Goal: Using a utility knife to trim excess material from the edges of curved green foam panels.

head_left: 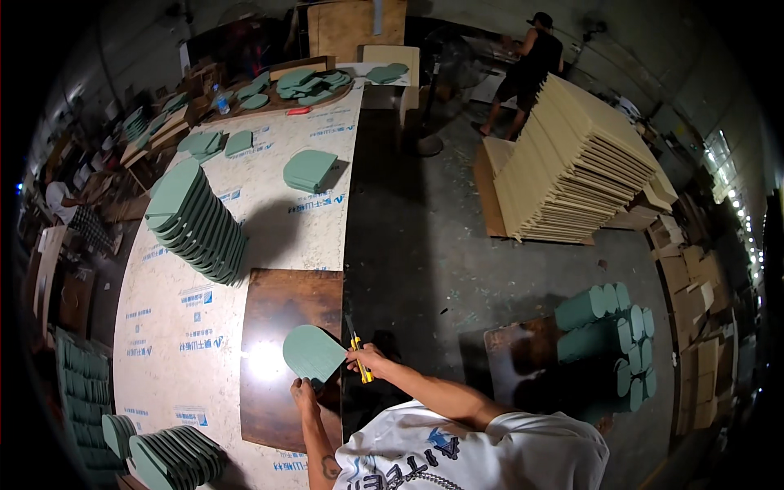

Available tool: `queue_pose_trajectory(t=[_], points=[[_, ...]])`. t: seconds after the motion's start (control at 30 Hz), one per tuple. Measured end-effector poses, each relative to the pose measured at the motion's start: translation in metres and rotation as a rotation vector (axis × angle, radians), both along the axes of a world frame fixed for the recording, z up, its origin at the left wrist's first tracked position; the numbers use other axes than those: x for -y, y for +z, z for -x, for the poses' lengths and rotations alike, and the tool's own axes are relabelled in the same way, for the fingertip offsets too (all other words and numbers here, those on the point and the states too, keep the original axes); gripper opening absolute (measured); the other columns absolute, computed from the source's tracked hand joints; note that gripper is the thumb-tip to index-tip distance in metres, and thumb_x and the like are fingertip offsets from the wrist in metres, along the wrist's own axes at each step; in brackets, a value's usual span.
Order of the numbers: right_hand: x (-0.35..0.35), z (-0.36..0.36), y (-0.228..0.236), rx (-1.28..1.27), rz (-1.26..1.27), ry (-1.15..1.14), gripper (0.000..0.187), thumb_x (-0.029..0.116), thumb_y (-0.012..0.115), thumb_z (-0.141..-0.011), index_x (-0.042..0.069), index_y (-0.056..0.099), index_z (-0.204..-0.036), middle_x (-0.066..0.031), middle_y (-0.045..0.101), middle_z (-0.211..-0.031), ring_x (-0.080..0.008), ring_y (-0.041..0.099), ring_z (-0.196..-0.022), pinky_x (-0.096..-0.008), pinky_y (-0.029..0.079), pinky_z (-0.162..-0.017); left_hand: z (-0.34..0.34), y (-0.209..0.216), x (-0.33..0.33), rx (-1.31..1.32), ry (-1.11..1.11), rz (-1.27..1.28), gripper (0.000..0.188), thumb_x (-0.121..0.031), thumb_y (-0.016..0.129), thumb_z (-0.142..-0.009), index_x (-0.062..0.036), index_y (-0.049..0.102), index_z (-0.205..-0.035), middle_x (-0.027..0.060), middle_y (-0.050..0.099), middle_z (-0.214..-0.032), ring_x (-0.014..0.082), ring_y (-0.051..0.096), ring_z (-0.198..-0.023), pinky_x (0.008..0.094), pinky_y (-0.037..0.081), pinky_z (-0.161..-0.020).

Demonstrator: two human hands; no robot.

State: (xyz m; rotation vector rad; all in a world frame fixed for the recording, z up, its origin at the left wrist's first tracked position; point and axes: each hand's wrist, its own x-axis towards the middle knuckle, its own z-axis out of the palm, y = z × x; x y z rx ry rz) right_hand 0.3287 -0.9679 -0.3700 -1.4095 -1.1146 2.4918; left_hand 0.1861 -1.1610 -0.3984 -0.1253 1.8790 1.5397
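Observation:
A green arch-shaped panel (314, 353) is tilted over the brown board at the table's near right edge. My left hand (305, 394) grips its lower edge, fingers closed. At the panel's right corner is my right hand (365, 359), closed around a yellow utility knife (366, 375). The knife's dark, narrow front end points away from me, past the panel's right side. Whether the right fingers also touch the panel, I cannot tell. Beneath lies the shiny brown board (290, 298), with a bright glare left of the panel.
The white table (163, 327) carries a tall stack of green panels (196, 220), a near-left row (175, 457) and several loose pieces (310, 170). On the floor at right stand cream panels (572, 163) and green bundles (604, 343). Another person (535, 61) stands at the far right.

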Motion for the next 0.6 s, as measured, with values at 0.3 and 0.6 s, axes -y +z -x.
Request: queue_pose_trajectory(t=[0.3, 0.6], points=[[-0.006, 0.008, -0.001, -0.038, 0.021, -0.022, 0.014, 0.011, 0.070, -0.091, 0.004, 0.061, -0.098, -0.0074, 0.068, -0.084, -0.0175, 0.071, -0.069, -0.0283, 0.054, -0.056, -0.001, 0.029, -0.009, -0.415, -0.277, 0.341, 0.029, -0.013, 0.059, -0.086, 0.0104, 0.065, -0.103, 0.0236, 0.070, -0.088, 0.0325, 0.070, -0.075, 0.0413, 0.058, -0.066], [-0.002, 0.004, -0.010, 0.031, 0.004, -0.060, 0.015, 0.011, 0.070, -0.089, 0.004, 0.064, -0.101, -0.0076, 0.070, -0.088, -0.0189, 0.072, -0.076, -0.0298, 0.057, -0.063, 0.012, 0.041, -0.001, -0.730, -0.205, 0.408, 0.026, -0.003, 0.061, -0.082, 0.0078, 0.070, -0.104, 0.0201, 0.073, -0.076, 0.0320, 0.072, -0.070, 0.0391, 0.056, -0.071]])
